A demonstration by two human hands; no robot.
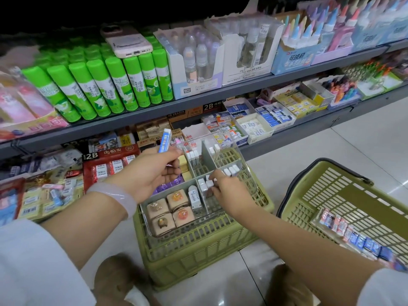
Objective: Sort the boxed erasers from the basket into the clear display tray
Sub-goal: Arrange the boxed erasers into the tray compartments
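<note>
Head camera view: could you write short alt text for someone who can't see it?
A person's left hand holds up a blue-and-white boxed eraser while the right hand sets small white boxed erasers into a clear divided display tray resting on an upturned green plastic crate, beside a green shopping basket.

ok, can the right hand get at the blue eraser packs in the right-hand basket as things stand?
Probably yes. The right hand is busy at white boxed erasers in the clear tray, but the basket beside it is open-topped, and the blue eraser packs lie uncovered on its floor.
</note>
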